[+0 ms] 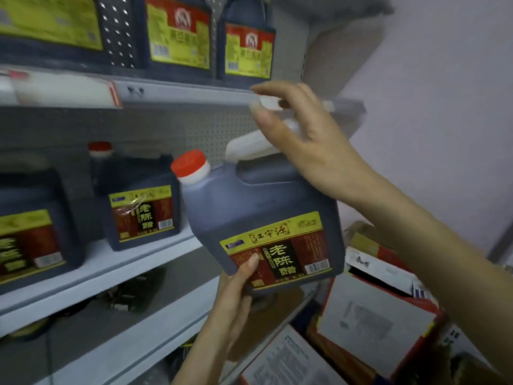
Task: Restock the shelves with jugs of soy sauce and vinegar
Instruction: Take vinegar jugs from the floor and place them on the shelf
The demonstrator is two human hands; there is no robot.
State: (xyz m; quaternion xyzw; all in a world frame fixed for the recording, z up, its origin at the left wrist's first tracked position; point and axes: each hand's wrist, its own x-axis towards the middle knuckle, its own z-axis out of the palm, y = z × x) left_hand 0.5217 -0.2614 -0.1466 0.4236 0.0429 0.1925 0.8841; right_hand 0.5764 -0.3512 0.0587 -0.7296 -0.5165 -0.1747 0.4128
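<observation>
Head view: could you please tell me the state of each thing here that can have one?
Held vinegar jug: capped, tilted, off the shelf.
Left hand: grips the held jug's lower corner.
Right hand: fingers spread, over the jug's white handle.
Shelf vinegar jug: capped, upright.
Upper-shelf jugs: upright.
Cardboard box: open.

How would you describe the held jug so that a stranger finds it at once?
Find the middle shelf. Before its right end a dark jug with a red cap is held tilted, the left hand under it. The neighbouring jugs stand on shelves.
</observation>
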